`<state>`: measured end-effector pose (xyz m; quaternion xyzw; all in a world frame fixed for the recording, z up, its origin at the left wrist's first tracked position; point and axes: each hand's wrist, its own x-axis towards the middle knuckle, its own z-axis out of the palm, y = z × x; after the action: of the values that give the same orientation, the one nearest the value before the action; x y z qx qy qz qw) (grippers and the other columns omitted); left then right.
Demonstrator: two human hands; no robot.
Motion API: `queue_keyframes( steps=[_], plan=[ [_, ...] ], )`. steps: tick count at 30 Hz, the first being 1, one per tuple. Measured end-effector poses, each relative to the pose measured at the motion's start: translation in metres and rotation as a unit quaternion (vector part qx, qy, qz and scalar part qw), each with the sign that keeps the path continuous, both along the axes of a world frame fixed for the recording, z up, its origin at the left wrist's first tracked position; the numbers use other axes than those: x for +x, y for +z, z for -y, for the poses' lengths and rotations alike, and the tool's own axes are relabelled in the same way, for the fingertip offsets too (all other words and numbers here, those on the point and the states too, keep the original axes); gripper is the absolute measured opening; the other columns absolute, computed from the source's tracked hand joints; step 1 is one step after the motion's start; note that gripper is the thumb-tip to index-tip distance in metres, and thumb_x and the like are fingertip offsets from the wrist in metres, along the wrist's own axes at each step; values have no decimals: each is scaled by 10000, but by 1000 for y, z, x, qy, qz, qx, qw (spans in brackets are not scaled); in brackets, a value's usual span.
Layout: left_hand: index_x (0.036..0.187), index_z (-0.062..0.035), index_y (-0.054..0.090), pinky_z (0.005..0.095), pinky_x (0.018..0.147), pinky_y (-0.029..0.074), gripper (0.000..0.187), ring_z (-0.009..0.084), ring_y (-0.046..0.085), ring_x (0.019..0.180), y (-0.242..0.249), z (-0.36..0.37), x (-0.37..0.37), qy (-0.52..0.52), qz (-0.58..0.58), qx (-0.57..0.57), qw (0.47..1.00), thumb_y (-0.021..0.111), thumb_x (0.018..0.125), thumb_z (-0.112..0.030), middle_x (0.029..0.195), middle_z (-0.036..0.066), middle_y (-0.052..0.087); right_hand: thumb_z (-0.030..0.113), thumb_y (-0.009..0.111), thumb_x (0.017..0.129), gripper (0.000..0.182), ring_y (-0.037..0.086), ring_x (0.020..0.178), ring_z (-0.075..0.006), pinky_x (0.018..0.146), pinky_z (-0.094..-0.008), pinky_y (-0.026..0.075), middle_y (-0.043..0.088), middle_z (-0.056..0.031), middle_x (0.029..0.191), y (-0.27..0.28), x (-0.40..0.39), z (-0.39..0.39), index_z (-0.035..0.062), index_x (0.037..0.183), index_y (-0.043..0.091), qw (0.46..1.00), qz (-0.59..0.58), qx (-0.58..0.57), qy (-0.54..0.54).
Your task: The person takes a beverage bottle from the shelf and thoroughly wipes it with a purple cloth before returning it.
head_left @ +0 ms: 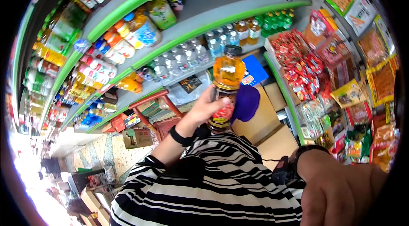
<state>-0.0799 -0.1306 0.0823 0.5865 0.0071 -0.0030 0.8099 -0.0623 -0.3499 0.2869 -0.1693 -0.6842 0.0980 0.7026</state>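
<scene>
A clear bottle of amber liquid (230, 71) with a dark cap and a red, patterned label stands nearly upright in front of my body. My left hand (208, 105) is wrapped round its lower part, thumb across the label. Just right of the bottle, partly behind it, is a purple piece of cloth (247, 102). My right hand (336, 185) is raised close to the camera at the lower right, its back toward me and fingers bent downward. Its fingertips run out of view, so I cannot tell what it holds, if anything.
Green-edged shelves (194, 34) with drink bottles curve round the front and left. At right, a shelf holds a box of red-wrapped snacks (292, 47), with snack packets (381, 79) beyond. A red stool (149, 102) and a cardboard box (279, 145) are near my body.
</scene>
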Motion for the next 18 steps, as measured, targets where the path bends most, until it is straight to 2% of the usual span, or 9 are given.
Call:
queue_keyframes(
  steps=[3, 6, 9, 11, 13, 14, 15, 16, 18],
  plan=[
    [1345, 14, 334, 322, 981, 375, 619, 159, 501, 1091, -12, -8, 2, -46, -2, -18, 999, 658, 849, -167, 1223, 84, 515, 343, 433, 939, 429, 557, 1043, -259, 986, -412, 365, 614, -166, 1017, -4, 3, -2, -33, 1077, 586, 1000, 2, -16, -13],
    [1338, 0, 346, 322, 968, 386, 617, 154, 505, 1082, -9, -11, -1, -37, 0, -17, 999, 661, 845, -196, 1209, 82, 522, 339, 431, 939, 431, 553, 1057, -254, 1000, -405, 358, 613, -168, 1033, -12, 11, -1, -38, 1081, 584, 999, -14, -31, -34],
    [1345, -3, 339, 312, 943, 402, 629, 148, 509, 1063, -10, -12, -4, -20, -13, -37, 999, 657, 846, -215, 1197, 74, 528, 335, 429, 939, 433, 548, 1070, -249, 1013, -398, 351, 611, -169, 1049, -40, 25, 8, -43, 1086, 583, 986, -87, -62, -127],
    [1346, -4, 340, 318, 949, 401, 631, 150, 507, 1068, -4, -12, -7, -9, -25, -60, 998, 652, 850, -238, 1212, 74, 523, 332, 428, 939, 435, 545, 1079, -246, 1022, -394, 347, 610, -170, 1059, -77, 36, 9, -46, 1089, 582, 937, -183, -137, -265],
    [1348, -5, 338, 321, 951, 400, 637, 152, 508, 1069, -2, -12, -8, -5, -19, -86, 996, 651, 850, -250, 1220, 76, 520, 329, 426, 938, 437, 542, 1088, -243, 1032, -390, 343, 609, -171, 1070, -128, 54, 3, -49, 1092, 580, 834, -248, -289, -400],
    [1349, -5, 337, 323, 952, 400, 640, 153, 508, 1069, -2, -12, -8, -4, -14, -97, 995, 650, 850, -256, 1224, 77, 518, 328, 426, 938, 437, 541, 1093, -241, 1036, -387, 340, 608, -172, 1075, -157, 62, -3, -51, 1093, 580, 784, -246, -370, -434],
    [1350, -4, 335, 323, 954, 399, 644, 155, 508, 1073, -3, -14, -9, -4, -20, -102, 995, 651, 850, -260, 1225, 79, 518, 315, 423, 948, 415, 544, 1079, -207, 1026, -353, 351, 611, -139, 1080, -180, 63, -4, -49, 1069, 582, 740, -202, -451, -456],
    [1350, -3, 334, 323, 956, 399, 649, 158, 509, 1077, -6, -15, -11, -5, -28, -108, 994, 651, 849, -265, 1226, 80, 517, 357, 379, 972, 465, 535, 1101, -187, 1035, -344, 339, 606, -117, 1140, -222, 67, -2, -32, 1133, 577, 707, -246, -524, -405],
    [1350, -1, 332, 325, 961, 397, 653, 163, 507, 1088, -5, -16, -10, -13, -29, -95, 995, 653, 848, -268, 1230, 84, 516, 425, 328, 986, 539, 501, 1162, -196, 1043, -351, 327, 549, -116, 1259, -264, 52, -12, 1, 1269, 502, 696, -403, -537, -256]
  ],
)
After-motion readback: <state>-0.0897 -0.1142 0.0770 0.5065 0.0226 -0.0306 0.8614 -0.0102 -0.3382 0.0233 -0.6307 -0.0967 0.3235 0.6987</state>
